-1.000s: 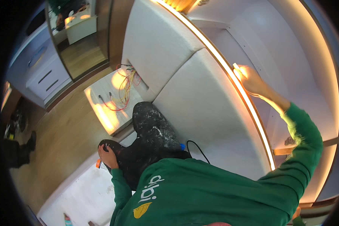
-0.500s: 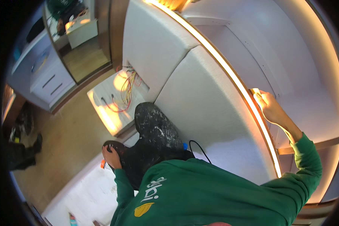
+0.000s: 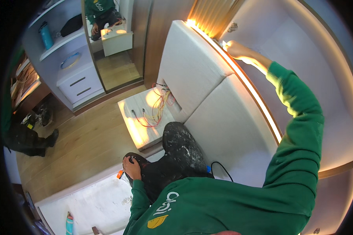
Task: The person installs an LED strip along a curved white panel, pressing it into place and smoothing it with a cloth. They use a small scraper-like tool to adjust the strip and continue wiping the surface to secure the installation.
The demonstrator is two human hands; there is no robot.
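My right hand (image 3: 234, 50) is stretched far forward to the upper end of a glowing light strip (image 3: 250, 85) that runs along the top edge of a padded pale headboard (image 3: 231, 121). Its fingers are closed on a small pale piece (image 3: 224, 44), too small and bright to tell whether it is cloth or paper. That hand touches or nearly touches the ledge behind the strip. My left hand (image 3: 132, 167) lies on my knee, fingers loosely spread over the dark, white-smeared trousers (image 3: 184, 147), with nothing held.
A small bedside cabinet (image 3: 129, 121) carries loose coloured wires (image 3: 157, 111). Beside me on the white platform (image 3: 94, 201) are a turquoise tube (image 3: 69, 224) and an orange object (image 3: 120, 174). Another person's leg (image 3: 31, 137) shows at left, near shelves and a mirror (image 3: 115, 58).
My right hand has slid forward along the light strip toward its far end, still gripping the pale piece. The view has shifted; my left hand stays on my knee.
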